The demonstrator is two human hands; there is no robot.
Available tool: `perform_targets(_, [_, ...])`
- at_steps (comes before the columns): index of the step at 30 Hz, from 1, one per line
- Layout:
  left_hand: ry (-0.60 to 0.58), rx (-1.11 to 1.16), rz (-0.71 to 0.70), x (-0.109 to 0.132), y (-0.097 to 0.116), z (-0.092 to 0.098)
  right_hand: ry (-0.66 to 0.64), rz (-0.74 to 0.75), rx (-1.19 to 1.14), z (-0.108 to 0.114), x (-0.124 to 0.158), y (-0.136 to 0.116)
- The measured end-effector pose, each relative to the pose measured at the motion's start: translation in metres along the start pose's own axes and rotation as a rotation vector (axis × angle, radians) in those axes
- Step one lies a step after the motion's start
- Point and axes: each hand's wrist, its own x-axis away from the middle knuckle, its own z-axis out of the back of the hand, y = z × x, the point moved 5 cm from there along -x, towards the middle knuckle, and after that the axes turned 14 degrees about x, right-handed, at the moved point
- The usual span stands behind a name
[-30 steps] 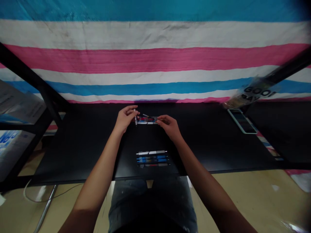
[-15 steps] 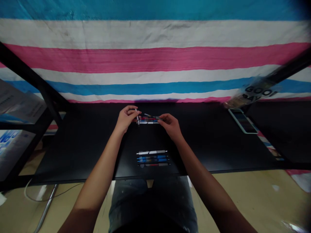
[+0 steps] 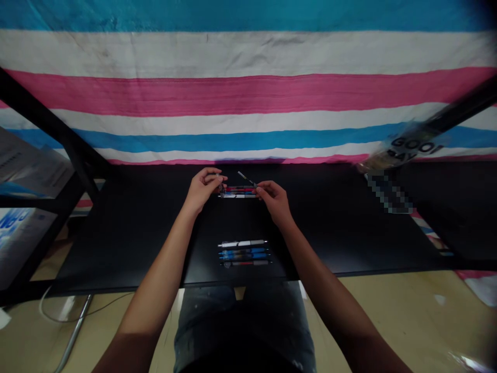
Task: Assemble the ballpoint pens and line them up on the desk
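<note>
My left hand (image 3: 204, 189) pinches a small clear pen part (image 3: 221, 189) at the left end of a row of pens (image 3: 237, 192) lying on the black table (image 3: 155, 243). My right hand (image 3: 275, 197) sits at the row's right end, its fingers closed on a thin dark pen piece (image 3: 247, 179) that tilts up and to the left. A second row of several pens (image 3: 244, 253), white, blue and dark, lies nearer me, untouched by either hand.
A pixelated phone (image 3: 389, 193) lies at the table's far right, below a clear bag printed "GOOD DAY" (image 3: 411, 147). A striped tarp hangs behind. Black shelf posts and boxes stand at left. My lap lies below the near table edge.
My right hand has shifted slightly right, and the thin dark pen piece now tilts more steeply. The clear part in my left hand shows less between the fingers.
</note>
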Motion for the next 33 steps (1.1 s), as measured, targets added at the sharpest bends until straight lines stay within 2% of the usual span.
perform_targets(12, [-0.035, -0.051, -0.004, 0.001, 0.0, -0.002, -0.001, -0.001, 0.016, 0.0, 0.0, -0.002])
perform_targets(21, [-0.123, -0.155, -0.024, 0.002, 0.0, -0.007, 0.001, 0.052, 0.034, 0.0, 0.0, -0.005])
perform_targets(33, [-0.154, -0.112, 0.033, 0.003, -0.006, -0.012, -0.036, 0.048, 0.058, 0.0, 0.002, -0.012])
